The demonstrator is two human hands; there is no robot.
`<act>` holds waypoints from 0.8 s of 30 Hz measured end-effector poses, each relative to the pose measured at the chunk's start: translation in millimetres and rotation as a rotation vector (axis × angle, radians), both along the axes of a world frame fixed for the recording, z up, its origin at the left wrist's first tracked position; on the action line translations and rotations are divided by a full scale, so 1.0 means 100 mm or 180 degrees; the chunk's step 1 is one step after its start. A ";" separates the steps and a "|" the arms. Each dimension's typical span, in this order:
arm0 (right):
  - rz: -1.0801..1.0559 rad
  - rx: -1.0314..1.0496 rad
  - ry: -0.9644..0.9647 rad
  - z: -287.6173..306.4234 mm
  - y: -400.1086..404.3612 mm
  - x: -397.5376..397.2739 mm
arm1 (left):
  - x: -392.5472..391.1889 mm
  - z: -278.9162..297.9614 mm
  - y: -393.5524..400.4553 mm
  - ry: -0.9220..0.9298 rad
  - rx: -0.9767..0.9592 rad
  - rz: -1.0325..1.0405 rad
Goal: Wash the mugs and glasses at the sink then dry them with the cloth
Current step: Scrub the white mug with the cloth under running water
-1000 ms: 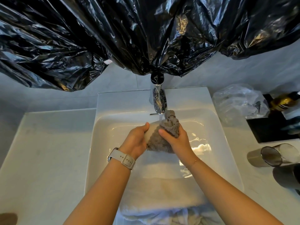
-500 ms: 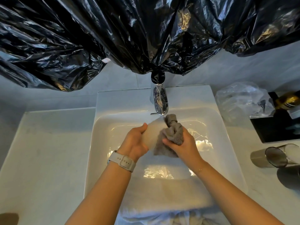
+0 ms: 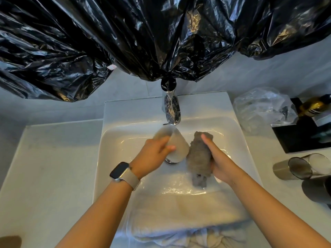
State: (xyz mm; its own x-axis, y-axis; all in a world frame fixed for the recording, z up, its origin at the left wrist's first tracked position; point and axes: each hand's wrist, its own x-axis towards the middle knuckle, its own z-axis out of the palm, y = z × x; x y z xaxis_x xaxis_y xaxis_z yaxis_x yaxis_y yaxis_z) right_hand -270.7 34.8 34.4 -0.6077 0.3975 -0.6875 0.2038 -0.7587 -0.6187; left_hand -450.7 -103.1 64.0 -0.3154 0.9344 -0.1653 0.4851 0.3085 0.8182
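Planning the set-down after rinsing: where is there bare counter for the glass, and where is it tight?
Free: the counter left of the sink, a bare patch from basin rim to back wall. Crowded: right of the sink, with clear plastic bag, black tray and a lying glass. Left hand holds the glass; right hand grips the cloth.

Above the white sink (image 3: 114, 133) hangs glossy black plastic sheeting (image 3: 143, 33). In it, a pale frosted glass (image 3: 176, 145) beside a grey cloth (image 3: 198, 158). Right of it, an amber bottle (image 3: 313, 106).
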 end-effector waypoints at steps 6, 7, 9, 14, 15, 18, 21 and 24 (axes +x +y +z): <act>0.0321 0.0163 0.0259 0.02 -0.10 -0.26 | 0.07 -0.04 -0.02 0.1619 0.0013 -0.0817; 0.0332 0.0336 0.0229 0.01 -0.10 -0.27 | 0.06 -0.03 -0.04 0.1772 -0.0022 -0.0861; 0.0570 0.0825 0.0132 0.04 -0.09 -0.30 | 0.05 -0.02 -0.07 0.1964 -0.0073 -0.0977; 0.0908 0.1154 -0.0131 0.03 -0.08 -0.41 | 0.09 0.00 -0.05 0.2107 0.0047 -0.1248; 0.0804 0.1111 -0.0088 0.02 -0.09 -0.43 | 0.10 -0.02 -0.05 0.2130 0.0165 -0.1206; 0.0531 0.1289 0.0083 0.01 -0.13 -0.46 | 0.10 -0.12 -0.10 0.1814 0.0698 -0.0517; 0.0310 0.1466 0.0104 0.02 -0.15 -0.49 | 0.06 -0.26 -0.21 0.1044 0.0652 0.0574; 0.0307 0.1384 0.0111 0.04 -0.16 -0.48 | 0.05 -0.36 -0.21 0.0286 0.0254 0.0763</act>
